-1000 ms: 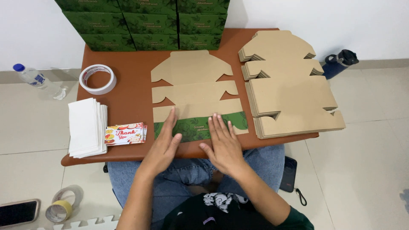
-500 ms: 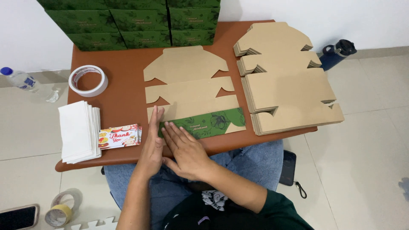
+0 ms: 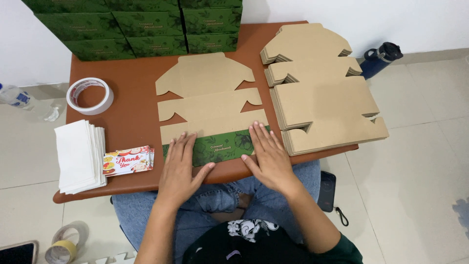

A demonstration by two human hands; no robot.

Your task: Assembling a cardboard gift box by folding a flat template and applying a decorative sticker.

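A reddish-brown wooden bench (image 3: 132,117) with rounded corners stands on a floor of pale tiles (image 3: 420,166), pushed up against a white wall (image 3: 351,12). The person sits at its near edge, jeans-clad knees under the rim.

A flat, unfolded brown cardboard box blank (image 3: 207,105) lies in the middle of the bench, its nearest flap folded over so the dark green printed side (image 3: 222,146) faces up along the near edge. The left hand (image 3: 180,168) lies palm down on the left end of that green flap, fingers spread and flat, holding nothing. The right hand (image 3: 266,154) presses the right end the same way, fingers open and stretched forward, thumb pointing inward along the bench rim.

Just right of the blank sits a thick stack of identical brown cardboard blanks (image 3: 322,93), overhanging the bench's right side. Along the back, against the wall, stand stacked dark green finished boxes (image 3: 132,24). At the left lie a roll of white tape (image 3: 90,95), a pile of white paper sheets (image 3: 78,155) and, just beside it, a small stack of colourful printed cards (image 3: 128,160).

On the floor are a dark blue bottle (image 3: 383,56) at the right, a black phone (image 3: 327,189) by the person's leg, a clear plastic bottle (image 3: 14,95) at the left and a roll of tan tape (image 3: 63,247) at the lower left.
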